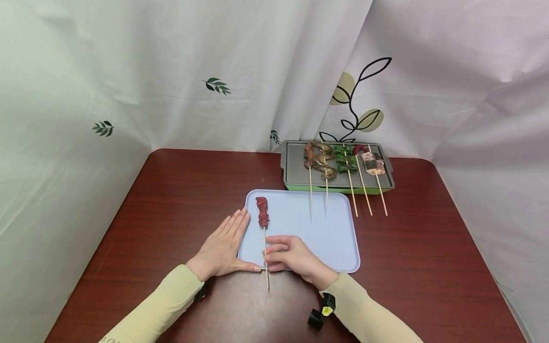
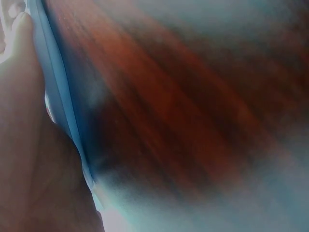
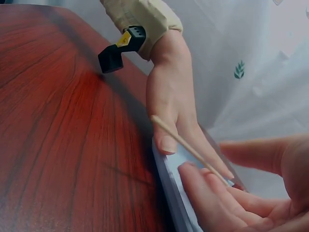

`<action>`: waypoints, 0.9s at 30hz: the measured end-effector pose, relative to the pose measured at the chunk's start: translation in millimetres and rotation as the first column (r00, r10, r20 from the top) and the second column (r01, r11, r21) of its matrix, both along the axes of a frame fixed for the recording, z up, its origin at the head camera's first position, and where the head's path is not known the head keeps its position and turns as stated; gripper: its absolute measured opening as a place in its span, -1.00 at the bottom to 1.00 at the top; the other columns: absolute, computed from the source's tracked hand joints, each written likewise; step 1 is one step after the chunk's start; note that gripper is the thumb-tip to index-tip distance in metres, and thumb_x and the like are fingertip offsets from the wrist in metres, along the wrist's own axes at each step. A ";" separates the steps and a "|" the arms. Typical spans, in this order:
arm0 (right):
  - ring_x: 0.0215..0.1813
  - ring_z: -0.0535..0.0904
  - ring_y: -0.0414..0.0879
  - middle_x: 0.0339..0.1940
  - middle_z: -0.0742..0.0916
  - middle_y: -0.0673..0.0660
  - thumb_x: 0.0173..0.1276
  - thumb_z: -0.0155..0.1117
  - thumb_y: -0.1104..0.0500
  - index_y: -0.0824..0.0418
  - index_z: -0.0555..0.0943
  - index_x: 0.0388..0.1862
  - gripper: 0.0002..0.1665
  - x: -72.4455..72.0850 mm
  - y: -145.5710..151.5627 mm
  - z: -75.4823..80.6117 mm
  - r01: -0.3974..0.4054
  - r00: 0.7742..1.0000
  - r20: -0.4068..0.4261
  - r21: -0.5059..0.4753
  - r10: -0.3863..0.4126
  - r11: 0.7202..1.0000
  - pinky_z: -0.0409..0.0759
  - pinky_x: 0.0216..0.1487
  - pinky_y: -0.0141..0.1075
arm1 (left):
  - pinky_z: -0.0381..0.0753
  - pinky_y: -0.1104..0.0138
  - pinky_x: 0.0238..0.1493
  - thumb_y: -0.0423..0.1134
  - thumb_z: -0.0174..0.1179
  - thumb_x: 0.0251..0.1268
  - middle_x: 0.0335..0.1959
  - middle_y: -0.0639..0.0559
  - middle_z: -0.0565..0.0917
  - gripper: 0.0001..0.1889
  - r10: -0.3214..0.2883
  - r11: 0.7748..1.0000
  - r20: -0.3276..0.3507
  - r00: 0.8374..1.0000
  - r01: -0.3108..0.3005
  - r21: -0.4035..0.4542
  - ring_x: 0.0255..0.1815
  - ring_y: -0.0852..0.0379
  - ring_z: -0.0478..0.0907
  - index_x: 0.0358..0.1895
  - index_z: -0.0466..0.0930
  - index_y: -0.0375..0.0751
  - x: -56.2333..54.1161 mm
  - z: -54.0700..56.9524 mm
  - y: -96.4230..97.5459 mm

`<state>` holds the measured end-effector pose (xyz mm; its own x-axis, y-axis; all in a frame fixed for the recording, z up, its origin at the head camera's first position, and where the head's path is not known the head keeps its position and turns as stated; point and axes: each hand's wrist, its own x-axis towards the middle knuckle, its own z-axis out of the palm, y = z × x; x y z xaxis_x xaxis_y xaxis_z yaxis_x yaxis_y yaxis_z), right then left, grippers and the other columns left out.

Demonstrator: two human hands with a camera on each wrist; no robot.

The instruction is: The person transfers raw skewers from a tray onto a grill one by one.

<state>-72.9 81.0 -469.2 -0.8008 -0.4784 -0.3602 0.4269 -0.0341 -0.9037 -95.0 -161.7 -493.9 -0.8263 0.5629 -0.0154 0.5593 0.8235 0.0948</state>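
Observation:
A skewer with dark red meat pieces (image 1: 263,212) lies lengthwise near the left side of a pale blue tray (image 1: 309,233). Its bare stick (image 3: 186,145) sticks out past the tray's front edge. My right hand (image 1: 296,255) holds that stick, its fingers bent about it near the front rim. In the right wrist view the stick runs across the fingertips, with one finger raised apart. My left hand (image 1: 225,245) lies with straight fingers along the tray's left edge, the thumb along the front rim close to the stick. The left wrist view is blurred, showing part of this hand (image 2: 34,130).
Behind the tray stands a grey grill plate (image 1: 293,176) with a green base. Several skewers rest on it, including a brown one (image 1: 309,155), a green one (image 1: 346,159) and a pinkish one (image 1: 373,164); sticks overhang its front. Curtains (image 1: 214,47) surround the dark red table (image 1: 171,190).

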 end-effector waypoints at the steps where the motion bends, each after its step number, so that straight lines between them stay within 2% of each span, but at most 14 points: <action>1: -0.18 0.74 -0.01 -0.05 0.73 0.35 0.38 0.31 0.43 0.56 0.37 0.40 -0.36 -0.1 0.5 0.1 0.011 1.000 0.015 -0.009 -0.011 1.000 0.74 -0.13 -0.13 | -0.15 0.11 0.58 0.80 -0.16 -0.06 0.66 -0.21 -0.10 0.43 0.002 1.000 0.001 1.000 -0.002 0.000 0.65 -0.09 -0.19 0.63 -0.10 -0.37 0.0 -0.2 0.1; 7: -0.26 0.75 -0.02 -0.12 0.72 0.29 0.36 0.29 0.47 0.53 0.39 0.40 -0.37 -0.6 2.9 -0.2 0.034 0.999 0.009 0.001 -0.034 0.999 0.75 -0.24 -0.19 | -0.13 0.11 0.58 0.80 -0.15 -0.06 0.66 -0.21 -0.09 0.43 0.000 1.000 -0.004 1.000 0.000 0.003 0.65 -0.09 -0.18 0.63 -0.09 -0.38 0.4 -0.2 0.1; 17: -0.24 0.75 -0.01 -0.10 0.72 0.32 0.36 0.30 0.47 0.49 0.43 0.39 -0.38 -1.3 5.7 0.4 0.036 0.999 -0.021 0.029 -0.035 0.999 0.75 -0.25 -0.19 | -0.16 0.12 0.58 0.80 -0.15 -0.06 0.66 -0.20 -0.11 0.43 0.001 1.000 -0.004 1.000 -0.001 0.000 0.65 -0.08 -0.20 0.63 -0.10 -0.37 0.4 -1.0 -0.5; 27: -0.25 0.74 -0.03 -0.13 0.75 0.30 0.38 0.26 0.49 0.55 0.45 0.32 -0.47 -2.4 9.3 -2.2 0.023 1.000 -0.004 0.030 -0.023 0.999 0.75 -0.24 -0.19 | -0.16 0.12 0.58 0.80 -0.16 -0.06 0.66 -0.20 -0.12 0.43 0.003 1.000 0.000 1.000 -0.003 0.001 0.65 -0.08 -0.21 0.63 -0.11 -0.36 0.2 -1.3 -0.5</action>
